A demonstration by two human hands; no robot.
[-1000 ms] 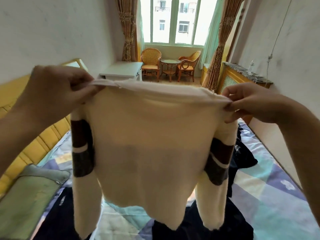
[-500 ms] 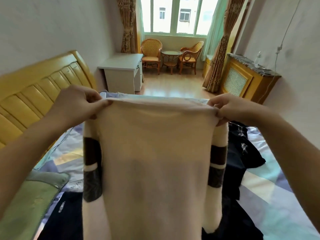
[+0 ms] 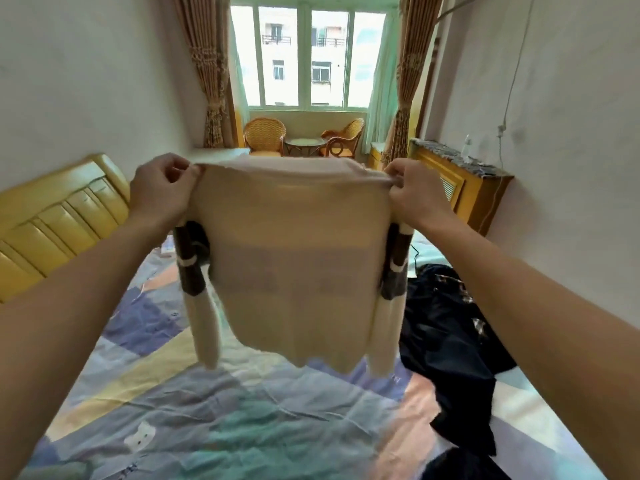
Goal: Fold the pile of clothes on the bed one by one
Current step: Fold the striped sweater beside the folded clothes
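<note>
The left hand (image 3: 162,192) and right hand (image 3: 414,195) pinch the cream sweater (image 3: 294,258) at its top corners. It hangs between them above the bed (image 3: 242,427).

Both bare forearms reach forward and up from the lower corners of the view, angled toward each other, wrists raised level with one another. The left hand (image 3: 161,190) has its back to the camera and its fingers (image 3: 180,171) curled inward, thumb side turned toward the middle — pinching the top edge of a cream sweater (image 3: 294,258) at its left corner. The right hand (image 3: 414,194) mirrors it, knuckles up, fingers bent and pinching the opposite corner. The hands are well apart, holding the edge stretched between them — the sweater hangs free below.
</note>
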